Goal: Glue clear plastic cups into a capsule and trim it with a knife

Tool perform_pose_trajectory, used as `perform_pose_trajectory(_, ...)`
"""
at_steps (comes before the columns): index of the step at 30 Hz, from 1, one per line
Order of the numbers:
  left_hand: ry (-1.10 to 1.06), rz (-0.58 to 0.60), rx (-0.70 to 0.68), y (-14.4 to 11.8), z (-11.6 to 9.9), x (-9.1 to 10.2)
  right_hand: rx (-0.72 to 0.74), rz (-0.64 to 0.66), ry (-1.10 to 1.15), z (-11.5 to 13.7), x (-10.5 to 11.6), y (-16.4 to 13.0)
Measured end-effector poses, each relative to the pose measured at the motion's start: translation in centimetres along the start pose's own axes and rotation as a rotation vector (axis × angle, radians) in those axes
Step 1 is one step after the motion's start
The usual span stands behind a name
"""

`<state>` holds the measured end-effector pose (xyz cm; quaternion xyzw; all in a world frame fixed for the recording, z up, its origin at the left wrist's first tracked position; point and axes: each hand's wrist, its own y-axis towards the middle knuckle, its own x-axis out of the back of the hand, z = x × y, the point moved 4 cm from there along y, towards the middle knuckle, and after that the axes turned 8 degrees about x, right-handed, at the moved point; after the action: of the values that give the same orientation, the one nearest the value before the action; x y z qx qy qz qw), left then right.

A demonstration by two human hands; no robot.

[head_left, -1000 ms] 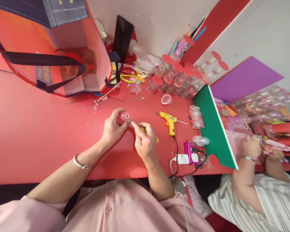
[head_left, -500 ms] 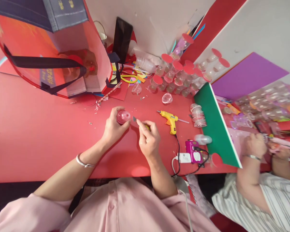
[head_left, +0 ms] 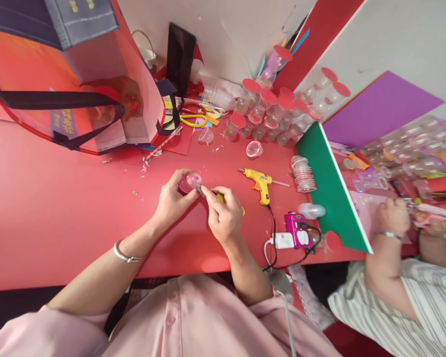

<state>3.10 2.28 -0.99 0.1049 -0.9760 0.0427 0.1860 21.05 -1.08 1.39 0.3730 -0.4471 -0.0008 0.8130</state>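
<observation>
red tabletop [head_left: 52, 208] fills my view, cluttered along the far edge with red-lidded clear cups [head_left: 271, 111]. my left hand [head_left: 171, 201] curls around a small clear cup [head_left: 189, 181] at the table's middle, gripping it. my right hand [head_left: 223, 215] pinches a yellow-handled craft knife [head_left: 220, 198], tip touching the cup. a yellow glue gun [head_left: 260, 181] lies near on the right. a co-worker's hands [head_left: 394, 218] work well apart.
</observation>
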Motion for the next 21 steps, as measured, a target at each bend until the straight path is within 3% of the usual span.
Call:
perform_pose_trajectory(9, -0.054, 0.061, 0.007, 0.2, -0.2, -0.1, -0.042, 0.025, -0.028, -0.3, -0.1, -0.1)
perform_pose_trajectory(15, -0.104, 0.031, -0.013, 0.2, -0.7, 0.1, -0.024, -0.012, -0.050, -0.6, 0.1, -0.2)
perform_pose_trajectory(21, -0.095, 0.007, 0.011, 0.1, -0.4, 0.4, -0.132, -0.117, -0.082, -2.3, 0.9, -0.3)
